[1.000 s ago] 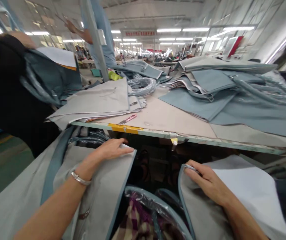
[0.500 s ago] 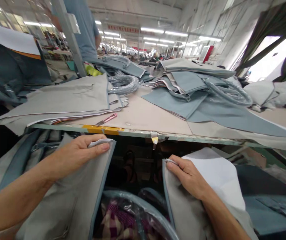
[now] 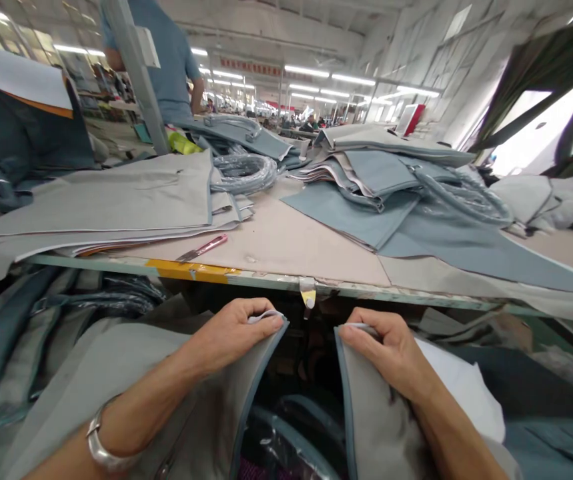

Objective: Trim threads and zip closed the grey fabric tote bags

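Note:
My left hand is closed on the top corner of a grey fabric panel with blue piping. My right hand grips the top corner of a second grey panel, which has white lining behind it. The two corners sit close together below the table edge. Between the panels, lower down, plastic-wrapped blue handles show. A metal bracelet is on my left wrist.
On the table lie stacked grey panels, pink-handled snips, coiled wrapped handles and blue-grey fabric pieces. A person in a blue shirt stands behind a post at the far side. More fabric hangs at my left.
Both hands have drawn the two panel corners inward, so the gap between them has narrowed. The view has shifted slightly right and down.

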`<state>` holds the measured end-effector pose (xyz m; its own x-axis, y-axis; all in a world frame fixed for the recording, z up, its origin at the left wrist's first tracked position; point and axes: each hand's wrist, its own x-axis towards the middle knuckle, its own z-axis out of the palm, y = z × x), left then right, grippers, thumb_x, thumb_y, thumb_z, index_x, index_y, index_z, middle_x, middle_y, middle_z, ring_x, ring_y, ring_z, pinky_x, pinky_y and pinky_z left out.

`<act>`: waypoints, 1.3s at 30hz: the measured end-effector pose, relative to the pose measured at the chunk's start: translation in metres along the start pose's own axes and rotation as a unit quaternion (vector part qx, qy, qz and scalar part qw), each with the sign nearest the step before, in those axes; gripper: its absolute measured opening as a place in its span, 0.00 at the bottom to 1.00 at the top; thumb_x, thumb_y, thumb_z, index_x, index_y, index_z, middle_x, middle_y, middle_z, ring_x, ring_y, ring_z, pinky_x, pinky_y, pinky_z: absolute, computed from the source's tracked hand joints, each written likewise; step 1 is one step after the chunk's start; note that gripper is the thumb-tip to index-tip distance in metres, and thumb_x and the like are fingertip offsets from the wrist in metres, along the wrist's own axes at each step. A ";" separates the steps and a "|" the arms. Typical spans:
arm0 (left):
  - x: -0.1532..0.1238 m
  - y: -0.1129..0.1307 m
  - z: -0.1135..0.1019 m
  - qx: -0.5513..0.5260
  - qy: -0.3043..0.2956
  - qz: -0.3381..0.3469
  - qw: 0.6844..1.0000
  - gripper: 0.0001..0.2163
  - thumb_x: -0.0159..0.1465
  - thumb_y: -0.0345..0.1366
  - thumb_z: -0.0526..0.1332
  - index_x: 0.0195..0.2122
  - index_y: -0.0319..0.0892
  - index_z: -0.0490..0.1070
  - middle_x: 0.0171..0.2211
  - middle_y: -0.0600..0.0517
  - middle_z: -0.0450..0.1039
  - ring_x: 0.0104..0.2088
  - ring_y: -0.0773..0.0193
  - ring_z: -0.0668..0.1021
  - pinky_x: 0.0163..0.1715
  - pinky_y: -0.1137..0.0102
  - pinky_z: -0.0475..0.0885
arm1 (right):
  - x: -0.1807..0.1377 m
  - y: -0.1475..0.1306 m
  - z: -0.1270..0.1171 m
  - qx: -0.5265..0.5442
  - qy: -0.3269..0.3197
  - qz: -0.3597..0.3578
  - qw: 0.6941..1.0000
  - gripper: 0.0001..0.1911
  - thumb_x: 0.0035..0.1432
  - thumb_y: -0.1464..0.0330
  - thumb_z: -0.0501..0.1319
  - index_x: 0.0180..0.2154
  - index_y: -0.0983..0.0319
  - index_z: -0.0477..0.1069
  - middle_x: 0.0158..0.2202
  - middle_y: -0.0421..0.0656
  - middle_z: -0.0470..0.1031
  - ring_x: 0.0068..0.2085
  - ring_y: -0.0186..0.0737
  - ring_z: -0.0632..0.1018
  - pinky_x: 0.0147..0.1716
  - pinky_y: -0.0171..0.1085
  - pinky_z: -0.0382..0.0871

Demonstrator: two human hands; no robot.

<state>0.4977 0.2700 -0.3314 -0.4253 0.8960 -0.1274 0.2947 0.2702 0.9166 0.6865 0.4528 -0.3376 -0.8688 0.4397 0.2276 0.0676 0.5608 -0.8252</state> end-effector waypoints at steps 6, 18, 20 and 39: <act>0.009 0.009 0.006 -0.013 0.013 -0.010 1.000 0.18 0.63 0.52 0.59 0.32 0.40 0.69 0.25 0.57 0.64 0.26 0.68 0.65 0.26 0.73 0.58 | 0.013 -0.002 0.004 -0.020 0.013 -0.041 0.999 0.21 0.61 0.58 0.58 0.22 0.65 0.65 0.20 0.36 0.57 0.23 0.28 0.59 0.22 0.30 0.51; 0.021 0.006 0.004 -0.088 -0.058 -0.011 0.994 0.15 0.64 0.49 0.59 0.31 0.41 0.67 0.27 0.57 0.61 0.28 0.69 0.63 0.28 0.73 0.58 | 0.034 0.005 0.012 0.055 -0.036 -0.058 0.996 0.20 0.61 0.60 0.60 0.22 0.65 0.65 0.20 0.35 0.57 0.23 0.27 0.58 0.22 0.30 0.50; 0.024 0.008 0.007 -0.076 -0.052 -0.022 0.996 0.15 0.64 0.47 0.58 0.29 0.40 0.66 0.26 0.57 0.61 0.27 0.69 0.63 0.27 0.73 0.58 | 0.035 0.009 0.012 0.078 -0.039 -0.058 0.995 0.20 0.61 0.59 0.61 0.22 0.65 0.65 0.19 0.35 0.57 0.23 0.27 0.58 0.22 0.30 0.49; 0.032 0.012 0.008 -0.083 -0.048 -0.058 0.994 0.16 0.58 0.50 0.61 0.26 0.42 0.66 0.23 0.57 0.58 0.25 0.69 0.61 0.26 0.72 0.54 | 0.046 0.022 0.014 0.126 -0.082 -0.055 0.987 0.20 0.61 0.58 0.62 0.22 0.65 0.66 0.19 0.35 0.56 0.23 0.27 0.56 0.21 0.30 0.48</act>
<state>0.4947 0.3044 -0.3279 -0.3617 0.8941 -0.2642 0.1002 0.3190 0.9424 0.6414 0.4761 -0.3527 -0.9331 0.2545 0.2541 -0.1384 0.3980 -0.9069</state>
